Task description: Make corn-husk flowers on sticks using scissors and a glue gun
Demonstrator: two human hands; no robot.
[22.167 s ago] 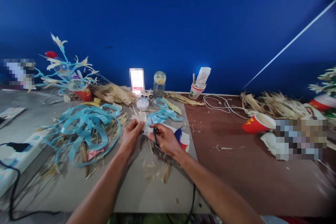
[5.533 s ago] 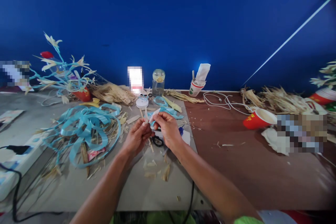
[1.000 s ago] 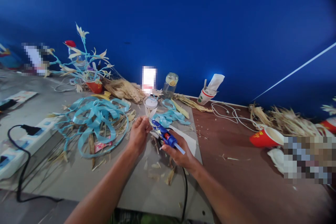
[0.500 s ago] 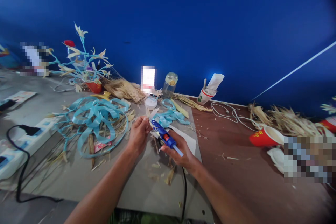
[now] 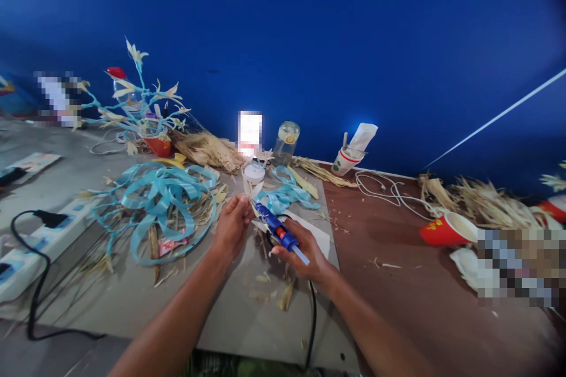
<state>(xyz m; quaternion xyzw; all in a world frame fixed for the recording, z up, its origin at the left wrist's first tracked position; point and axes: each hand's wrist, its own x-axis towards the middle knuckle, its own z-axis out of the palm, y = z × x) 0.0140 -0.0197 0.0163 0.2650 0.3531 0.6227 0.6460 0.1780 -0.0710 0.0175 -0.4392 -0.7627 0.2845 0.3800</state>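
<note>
My right hand [image 5: 307,250] is wrapped round a blue hot glue gun [image 5: 275,225], whose clear glue stick pokes out of the back. The gun's nozzle points up and left, close to my left hand [image 5: 236,218]. Between pinched left fingers is a small pale husk flower [image 5: 252,191], petals upward; its lower part is hidden. Whether the nozzle touches it I cannot tell. Light blue ribbon [image 5: 287,197] lies just beyond the gun, and a larger ribbon tangle [image 5: 159,200] spreads left of my left hand.
A white power strip [image 5: 48,241] with a black plug lies at left. Behind stand a husk-flower branch in a red pot [image 5: 158,145], a glass jar [image 5: 286,142] and a white cup [image 5: 347,160]. A red paper cup [image 5: 446,230] lies tipped at right, near dry husks [image 5: 490,203].
Hardly anything differs. The glue gun and my right hand have shifted very slightly to the right and down; my left hand keeps its pinch on the husk flower.
</note>
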